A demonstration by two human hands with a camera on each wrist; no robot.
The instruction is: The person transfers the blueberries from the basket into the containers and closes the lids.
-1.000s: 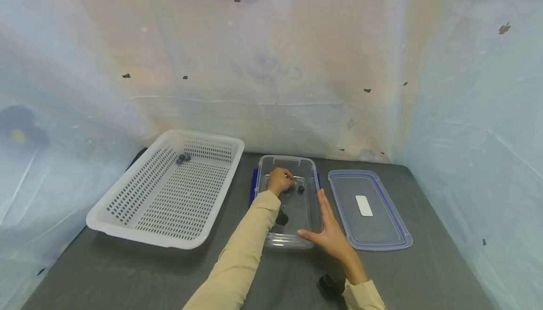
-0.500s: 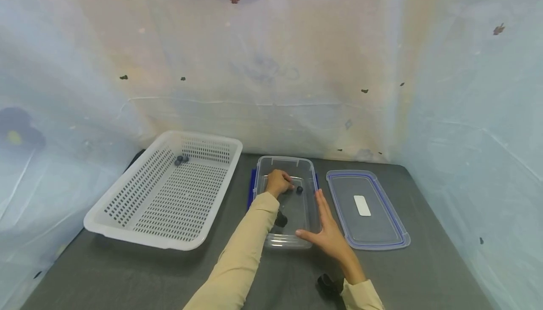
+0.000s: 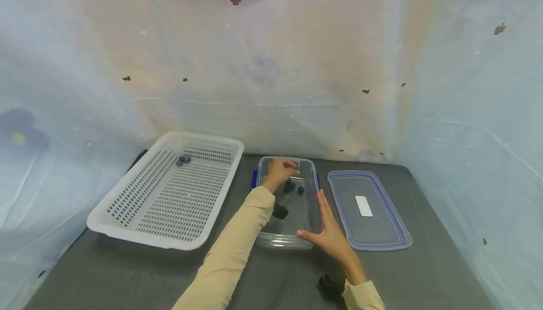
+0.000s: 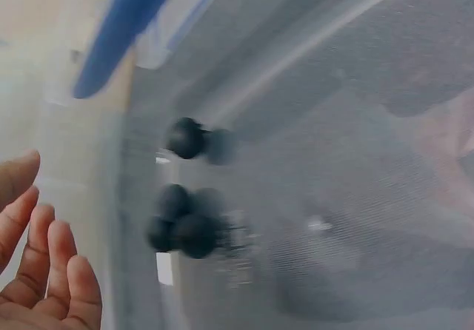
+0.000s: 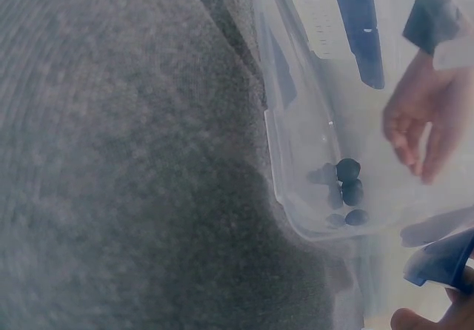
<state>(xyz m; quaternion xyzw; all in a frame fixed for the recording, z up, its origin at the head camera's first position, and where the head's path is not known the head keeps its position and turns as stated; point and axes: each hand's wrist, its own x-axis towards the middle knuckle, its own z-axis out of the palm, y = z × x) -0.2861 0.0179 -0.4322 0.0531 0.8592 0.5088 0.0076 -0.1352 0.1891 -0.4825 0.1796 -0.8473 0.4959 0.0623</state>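
Observation:
Inside a clear plastic box [image 3: 292,220] lie several dark round blueberries. One blueberry [image 4: 187,138] sits apart from a cluster of three blueberries [image 4: 196,235] near the box's far end. My left hand [image 3: 281,174] hovers over that end, above and just beyond the cluster, its fingers loosely bent and holding nothing. Along the box's right side rests my right hand [image 3: 333,234], fingers straight by the rim and thumb spread toward the near edge. The right wrist view shows its fingertips beside a blue latch [image 5: 444,263]. Most of that hand is outside this wrist view.
At left stands a white perforated basket [image 3: 203,220] with a few blueberries [image 3: 182,160] in its far left corner. A clear lid with a blue seal [image 3: 369,227] lies right of the box on the dark table [image 3: 140,277]. Patterned sheeting [image 3: 271,65] hangs behind.
My left hand has risen away from the berry cluster toward the box's far end, and its fingers have loosened. The cluster now shows below it. My right hand stays in place.

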